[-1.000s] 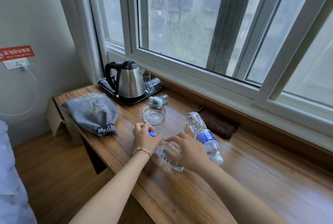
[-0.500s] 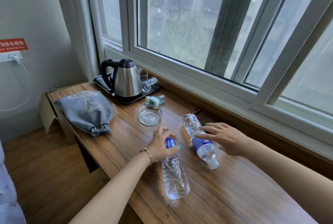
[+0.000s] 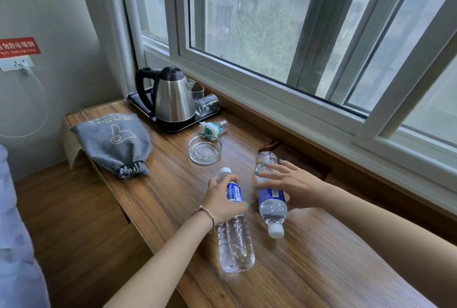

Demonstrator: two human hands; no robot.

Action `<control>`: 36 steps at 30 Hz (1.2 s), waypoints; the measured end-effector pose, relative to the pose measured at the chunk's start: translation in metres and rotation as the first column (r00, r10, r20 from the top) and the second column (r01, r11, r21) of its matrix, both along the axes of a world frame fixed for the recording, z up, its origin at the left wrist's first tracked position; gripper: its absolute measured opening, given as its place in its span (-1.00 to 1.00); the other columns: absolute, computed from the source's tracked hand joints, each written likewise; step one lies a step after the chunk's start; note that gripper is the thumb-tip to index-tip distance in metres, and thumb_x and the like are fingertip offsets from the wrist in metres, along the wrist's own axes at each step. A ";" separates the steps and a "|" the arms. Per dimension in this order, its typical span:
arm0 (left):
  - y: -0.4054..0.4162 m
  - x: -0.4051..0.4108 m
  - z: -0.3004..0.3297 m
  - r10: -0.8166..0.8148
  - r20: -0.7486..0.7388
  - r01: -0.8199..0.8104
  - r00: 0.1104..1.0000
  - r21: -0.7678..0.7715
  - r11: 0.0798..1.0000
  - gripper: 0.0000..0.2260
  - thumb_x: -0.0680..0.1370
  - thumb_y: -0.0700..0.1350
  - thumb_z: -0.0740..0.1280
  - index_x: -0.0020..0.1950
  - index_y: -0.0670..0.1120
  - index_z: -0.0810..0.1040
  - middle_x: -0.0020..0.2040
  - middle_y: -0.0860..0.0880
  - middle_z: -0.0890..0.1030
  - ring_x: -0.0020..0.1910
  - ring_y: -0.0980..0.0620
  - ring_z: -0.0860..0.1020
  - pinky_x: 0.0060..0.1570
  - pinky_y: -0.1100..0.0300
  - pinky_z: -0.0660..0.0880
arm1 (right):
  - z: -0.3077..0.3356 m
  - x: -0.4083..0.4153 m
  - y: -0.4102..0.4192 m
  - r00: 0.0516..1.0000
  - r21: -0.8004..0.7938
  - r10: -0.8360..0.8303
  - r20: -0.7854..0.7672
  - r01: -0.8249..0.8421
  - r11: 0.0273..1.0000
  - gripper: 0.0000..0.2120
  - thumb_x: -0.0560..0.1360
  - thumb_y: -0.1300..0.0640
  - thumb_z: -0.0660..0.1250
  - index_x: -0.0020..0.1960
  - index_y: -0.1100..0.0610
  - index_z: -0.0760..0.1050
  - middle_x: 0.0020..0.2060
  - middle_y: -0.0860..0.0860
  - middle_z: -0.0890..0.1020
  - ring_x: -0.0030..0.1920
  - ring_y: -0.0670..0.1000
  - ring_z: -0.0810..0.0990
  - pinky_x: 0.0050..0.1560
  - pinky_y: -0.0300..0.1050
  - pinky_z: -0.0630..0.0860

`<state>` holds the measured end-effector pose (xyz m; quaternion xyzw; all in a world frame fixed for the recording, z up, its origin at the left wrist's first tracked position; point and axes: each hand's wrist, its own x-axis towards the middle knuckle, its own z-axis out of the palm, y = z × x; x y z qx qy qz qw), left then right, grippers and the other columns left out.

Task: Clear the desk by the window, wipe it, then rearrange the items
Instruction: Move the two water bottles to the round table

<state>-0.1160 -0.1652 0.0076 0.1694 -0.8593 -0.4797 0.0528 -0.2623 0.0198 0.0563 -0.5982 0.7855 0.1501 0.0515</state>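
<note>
Two clear water bottles with blue labels lie on the wooden desk [image 3: 321, 270]. My left hand [image 3: 222, 198] grips the nearer bottle [image 3: 235, 241] around its label, cap pointing away from me. My right hand [image 3: 289, 181] rests with spread fingers on the second bottle [image 3: 270, 201], whose white cap points toward me. A brown cloth [image 3: 296, 156] lies behind my right hand against the sill, mostly hidden.
A glass ashtray [image 3: 205, 150] sits beyond the bottles, with a small green-and-white plug-in device [image 3: 211, 130] behind it. A steel kettle [image 3: 173, 99] and glasses stand on a black tray [image 3: 138, 102] at the far left. A grey drawstring bag [image 3: 113, 142] lies near the desk's left end.
My right hand left the nearer bottle and came down on the second bottle. My left hand turned the nearer bottle so that it lies lengthwise and kept its grip around the label.
</note>
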 end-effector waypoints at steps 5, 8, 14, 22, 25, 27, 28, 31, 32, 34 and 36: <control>-0.021 0.004 0.006 -0.197 0.024 0.198 0.980 -0.084 0.977 -0.50 0.23 0.07 0.47 0.12 0.24 0.41 0.21 0.07 0.36 0.12 0.18 0.39 0.15 0.32 0.29 | -0.005 0.025 0.001 0.997 -0.069 -0.011 0.074 0.016 0.997 -0.29 0.31 -0.26 0.42 0.40 -0.21 0.26 0.41 -0.17 0.36 0.53 -0.03 0.10 0.52 0.21 -0.10; -0.035 0.007 0.013 -0.335 0.071 0.335 0.940 0.012 0.942 -0.46 0.24 0.03 0.50 0.17 0.19 0.41 0.13 0.09 0.43 0.09 0.14 0.43 0.11 0.24 0.43 | -0.016 0.037 0.014 0.998 -0.197 -0.040 0.056 0.050 0.979 -0.30 0.24 -0.45 0.30 0.31 -0.20 0.35 0.18 -0.16 0.52 0.30 -0.03 0.43 0.46 0.14 0.15; -0.037 0.011 0.022 -0.489 0.074 0.468 0.869 0.198 0.861 -0.44 0.31 -0.25 0.51 0.21 0.04 0.39 0.03 0.03 0.51 -0.27 0.21 0.53 -0.24 0.29 0.52 | -0.032 0.067 0.039 0.940 -0.374 -0.337 0.047 0.330 0.867 -0.12 0.17 -0.68 0.08 0.31 -0.19 0.39 0.01 -0.16 0.60 0.02 -0.01 0.57 0.06 -0.03 0.44; -0.011 0.004 0.018 -0.169 0.256 0.216 0.952 -0.167 0.962 -0.08 0.15 0.27 0.42 0.37 0.06 0.04 0.15 -0.09 0.47 0.04 -0.09 0.54 0.04 0.07 0.50 | -0.020 0.101 0.051 0.850 -0.296 -0.526 0.038 0.512 0.806 -0.17 0.25 -0.58 0.08 0.45 -0.28 0.18 0.23 -0.21 0.52 0.25 -0.05 0.46 0.23 -0.04 0.32; -0.006 -0.002 0.013 -0.064 0.320 0.146 0.945 -0.240 0.960 -0.25 0.28 0.26 0.43 0.24 -0.09 0.14 0.12 -0.14 0.50 0.08 -0.16 0.53 0.10 -0.01 0.49 | -0.017 0.105 0.045 0.791 -0.260 -0.597 0.135 0.609 0.749 -0.22 0.27 -0.51 0.23 0.43 -0.32 0.16 0.28 -0.22 0.49 0.30 -0.09 0.40 0.30 -0.08 0.24; -0.007 -0.005 0.015 -0.068 0.322 0.139 0.944 -0.203 0.969 -0.39 0.38 0.14 0.44 0.20 -0.15 0.22 0.13 -0.17 0.53 0.06 -0.16 0.54 0.07 0.00 0.51 | -0.015 0.106 0.043 0.741 -0.261 -0.639 0.207 0.671 0.694 -0.24 0.25 -0.46 0.33 0.40 -0.35 0.22 0.25 -0.22 0.50 0.26 -0.09 0.41 0.25 -0.08 0.26; -0.007 -0.005 0.018 -0.083 0.321 0.148 0.944 -0.186 0.971 -0.42 0.40 0.10 0.43 0.21 -0.17 0.25 0.13 -0.17 0.54 0.05 -0.15 0.55 0.05 0.03 0.51 | -0.015 0.106 0.042 0.716 -0.265 -0.657 0.234 0.697 0.666 -0.26 0.24 -0.44 0.36 0.37 -0.36 0.25 0.23 -0.23 0.51 0.23 -0.09 0.41 0.21 -0.09 0.27; -0.008 -0.004 0.023 -0.141 0.295 0.185 0.945 -0.124 0.975 -0.48 0.43 0.05 0.42 0.23 -0.17 0.29 0.11 -0.14 0.55 0.04 -0.13 0.55 -0.02 0.12 0.48 | -0.015 0.115 0.042 0.654 -0.308 -0.713 0.253 0.753 0.582 -0.30 0.19 -0.41 0.41 0.30 -0.35 0.32 0.15 -0.24 0.53 0.17 -0.09 0.44 0.17 -0.09 0.29; -0.009 -0.004 0.023 -0.165 0.282 0.196 0.945 -0.085 0.977 -0.49 0.43 0.04 0.43 0.22 -0.16 0.30 0.10 -0.14 0.56 0.04 -0.12 0.55 0.00 0.11 0.49 | -0.015 0.119 0.041 0.631 -0.321 -0.734 0.252 0.770 0.551 -0.31 0.20 -0.39 0.42 0.29 -0.34 0.33 0.13 -0.24 0.53 0.17 -0.09 0.44 0.18 -0.09 0.29; -0.011 -0.005 0.023 -0.196 0.240 0.195 0.951 0.028 0.980 -0.51 0.41 0.02 0.46 0.19 -0.12 0.32 0.06 -0.14 0.58 0.02 -0.11 0.58 0.04 0.06 0.52 | -0.016 0.129 0.041 0.575 -0.337 -0.774 0.266 0.807 0.484 -0.32 0.21 -0.36 0.43 0.28 -0.33 0.34 0.10 -0.21 0.53 0.18 -0.07 0.43 0.20 -0.08 0.27; -0.013 -0.007 0.024 -0.200 0.182 0.179 0.963 0.128 0.976 -0.52 0.40 -0.02 0.49 0.18 -0.08 0.32 0.02 -0.12 0.59 -0.02 -0.09 0.60 0.04 0.03 0.54 | -0.016 0.138 0.043 0.517 -0.370 -0.797 0.313 0.839 0.399 -0.33 0.21 -0.35 0.44 0.27 -0.34 0.34 0.11 -0.20 0.53 0.20 -0.06 0.43 0.19 -0.07 0.26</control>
